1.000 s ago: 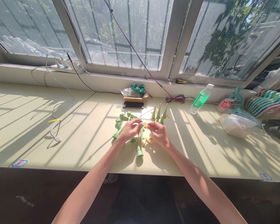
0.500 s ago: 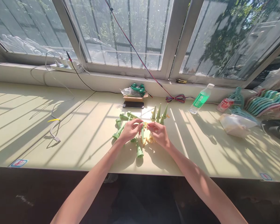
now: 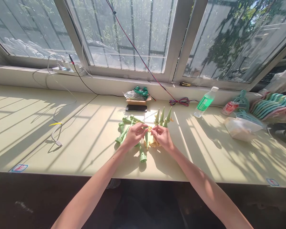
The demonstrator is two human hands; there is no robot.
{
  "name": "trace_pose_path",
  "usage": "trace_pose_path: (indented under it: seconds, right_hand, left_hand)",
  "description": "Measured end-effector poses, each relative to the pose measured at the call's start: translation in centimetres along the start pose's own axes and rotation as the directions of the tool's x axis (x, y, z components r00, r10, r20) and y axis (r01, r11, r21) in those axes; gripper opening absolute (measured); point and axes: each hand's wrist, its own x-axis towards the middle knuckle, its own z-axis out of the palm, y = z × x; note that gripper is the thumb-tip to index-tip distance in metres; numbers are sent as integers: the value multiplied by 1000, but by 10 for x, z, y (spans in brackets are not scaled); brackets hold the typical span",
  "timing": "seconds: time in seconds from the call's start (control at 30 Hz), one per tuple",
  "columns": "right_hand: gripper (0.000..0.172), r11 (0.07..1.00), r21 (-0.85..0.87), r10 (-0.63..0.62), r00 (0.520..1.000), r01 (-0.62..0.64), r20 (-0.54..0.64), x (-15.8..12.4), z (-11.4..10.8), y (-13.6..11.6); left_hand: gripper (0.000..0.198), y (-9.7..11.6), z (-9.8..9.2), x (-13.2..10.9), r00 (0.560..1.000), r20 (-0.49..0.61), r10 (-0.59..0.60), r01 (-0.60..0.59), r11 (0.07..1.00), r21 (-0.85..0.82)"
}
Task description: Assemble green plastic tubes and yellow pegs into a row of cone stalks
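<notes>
My left hand [image 3: 134, 135] and my right hand [image 3: 162, 137] meet over the middle of a pale table [image 3: 85, 140], fingers pinched together. Between them stands a green cone-shaped spike [image 3: 146, 139], held by my left hand with its tip pointing down; my right fingertips pinch a small yellow piece [image 3: 149, 128] at its top. Several more green spikes [image 3: 122, 134] lie loose to the left and below, one at the front [image 3: 142, 155]. Three finished spikes [image 3: 162, 117] stand upright just behind my right hand. Small yellow parts [image 3: 154, 144] lie under my right hand.
A black phone [image 3: 136, 108] and a small cardboard box with foil and green bags [image 3: 138, 95] sit behind the spikes. A green bottle [image 3: 205, 101] stands at the right, with a white bag [image 3: 241, 128] and stacked teal items [image 3: 271, 106] beyond. Cables [image 3: 59, 111] trail on the left.
Both hands have stayed together over the parts with small finger movements; the held spike now sits slightly lower between them. The view has shifted a little.
</notes>
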Motion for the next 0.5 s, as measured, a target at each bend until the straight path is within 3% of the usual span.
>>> trace_pose_path:
  seconds: [0.2, 0.5]
  right_hand:
    - [32, 997, 71, 34, 999, -36, 28, 0, 1, 1]
    - [31, 999, 21, -47, 999, 46, 18, -2, 1, -10]
  left_hand:
    - [36, -2, 0, 1, 1000, -20, -1, 1, 1000, 0]
    - [40, -3, -3, 6, 979, -111, -172, 165, 984, -73]
